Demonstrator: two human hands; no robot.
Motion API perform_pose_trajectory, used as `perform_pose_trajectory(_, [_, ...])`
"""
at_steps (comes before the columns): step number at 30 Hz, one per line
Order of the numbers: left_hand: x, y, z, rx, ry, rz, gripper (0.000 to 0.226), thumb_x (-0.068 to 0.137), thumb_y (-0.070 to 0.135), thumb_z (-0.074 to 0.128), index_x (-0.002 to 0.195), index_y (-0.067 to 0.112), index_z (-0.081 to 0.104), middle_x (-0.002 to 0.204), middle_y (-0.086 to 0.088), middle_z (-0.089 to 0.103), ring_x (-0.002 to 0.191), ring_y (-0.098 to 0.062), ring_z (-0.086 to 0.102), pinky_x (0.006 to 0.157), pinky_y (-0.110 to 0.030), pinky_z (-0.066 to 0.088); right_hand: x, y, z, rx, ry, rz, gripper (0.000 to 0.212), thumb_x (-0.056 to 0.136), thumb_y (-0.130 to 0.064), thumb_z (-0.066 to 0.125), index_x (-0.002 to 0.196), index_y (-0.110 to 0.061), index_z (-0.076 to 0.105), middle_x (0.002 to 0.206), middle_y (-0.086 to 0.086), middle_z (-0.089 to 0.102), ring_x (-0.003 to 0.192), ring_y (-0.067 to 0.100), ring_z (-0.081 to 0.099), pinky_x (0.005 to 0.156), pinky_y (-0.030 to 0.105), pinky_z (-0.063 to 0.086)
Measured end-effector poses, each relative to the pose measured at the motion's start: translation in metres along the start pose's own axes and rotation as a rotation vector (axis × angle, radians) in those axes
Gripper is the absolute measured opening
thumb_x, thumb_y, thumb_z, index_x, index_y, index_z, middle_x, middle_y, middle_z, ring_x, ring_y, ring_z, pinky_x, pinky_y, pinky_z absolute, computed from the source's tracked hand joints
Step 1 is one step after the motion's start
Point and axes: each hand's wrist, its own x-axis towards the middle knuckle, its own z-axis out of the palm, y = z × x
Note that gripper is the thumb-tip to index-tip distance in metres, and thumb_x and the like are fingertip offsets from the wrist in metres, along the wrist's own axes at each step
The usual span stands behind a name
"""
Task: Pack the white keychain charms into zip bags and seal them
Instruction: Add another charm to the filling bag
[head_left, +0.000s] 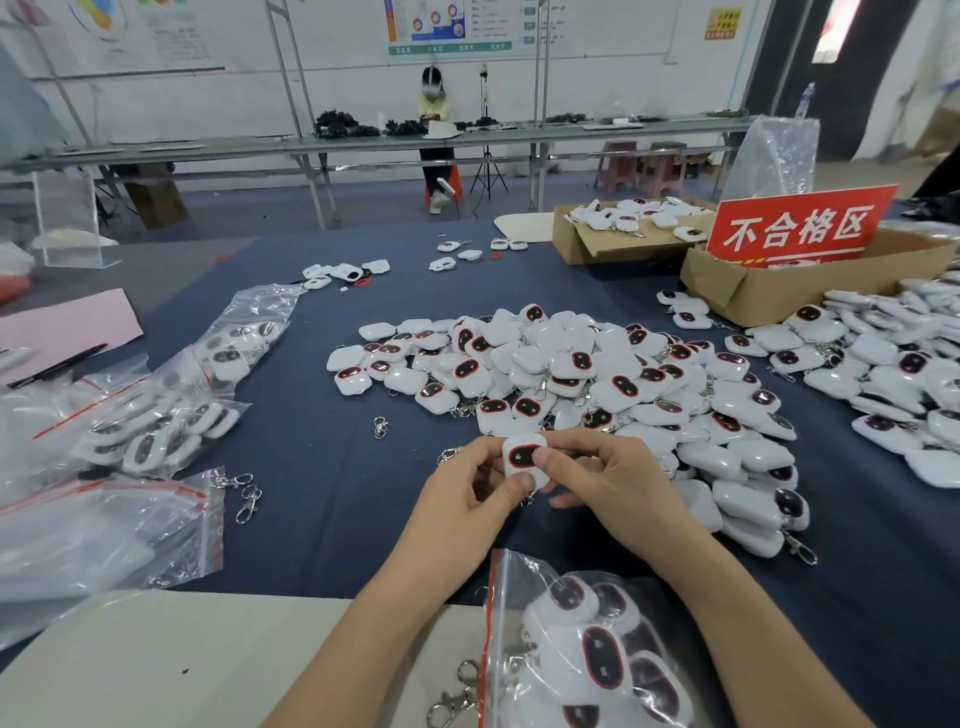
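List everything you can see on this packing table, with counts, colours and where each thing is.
Held charm: one, white with dark face, between both hands.
Charm pile: many, white, table centre.
Second pile: many, white, far right.
Filled bag: one, clear with red strip, bottom centre.
Packed bags: several, clear, left.
Empty bags: a stack, clear, near left.
Boxes: two, brown, back right.
Sign: one, red, at the nearer box.
Clasps: few, silver, beside empty bags.
Left hand: pinches held charm.
Right hand: pinches held charm.
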Motion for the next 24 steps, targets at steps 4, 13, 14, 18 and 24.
perform_pose_trajectory(4, [0.0003,-0.0011,-0.0005,0.024,0.002,0.016,0.016,0.096,0.023,0.069,0.107,0.034,0.069,0.091,0.008,0.072,0.086,-0.01,0.064,0.08,-0.019,0.052,-0.0003,0.0002,0.0006,-0.008,0.007,0.011,0.01,0.09,-0.015,0.073,0.093,-0.023,0.077,0.069,-0.001,0.074,0.068,0.01,0.07,0.065,0.021,0.059])
perform_pose_trajectory(13, [0.0001,0.0,0.0003,-0.022,0.001,0.02,0.017,0.095,0.02,0.07,0.105,0.034,0.07,0.095,0.007,0.075,0.092,-0.015,0.068,0.086,-0.027,0.055,-0.0013,-0.0025,0.0001,0.0,-0.011,0.001,0.022,0.088,-0.015,0.074,0.082,-0.035,0.079,0.077,0.0,0.076,0.072,0.012,0.072,0.067,0.023,0.06])
perform_pose_trajectory(14, [0.0,0.0003,0.0001,-0.024,0.0,0.02,0.017,0.095,0.02,0.07,0.104,0.034,0.07,0.094,0.007,0.074,0.09,-0.016,0.067,0.084,-0.026,0.055,-0.0016,-0.0025,-0.0001,-0.004,-0.015,-0.001,0.021,0.089,-0.016,0.074,0.083,-0.036,0.079,0.078,0.0,0.077,0.072,0.013,0.072,0.067,0.023,0.06])
perform_pose_trajectory(18, [-0.0002,0.0004,0.0009,-0.031,0.009,0.019,0.017,0.094,0.02,0.071,0.103,0.035,0.07,0.091,0.002,0.073,0.087,-0.019,0.065,0.08,-0.025,0.054,-0.002,-0.0029,-0.0006,0.001,-0.024,0.0,0.017,0.089,-0.016,0.073,0.089,-0.032,0.078,0.083,0.002,0.077,0.074,0.013,0.073,0.067,0.022,0.06])
perform_pose_trajectory(24, [0.0018,0.0035,0.0015,-0.184,0.147,-0.013,0.016,0.092,0.022,0.074,0.108,0.026,0.072,0.095,0.008,0.076,0.087,-0.006,0.069,0.076,-0.012,0.052,-0.0002,0.0009,-0.0006,0.022,-0.037,-0.015,0.019,0.094,-0.011,0.066,0.101,-0.027,0.073,0.088,0.0,0.077,0.081,0.015,0.074,0.071,0.021,0.058])
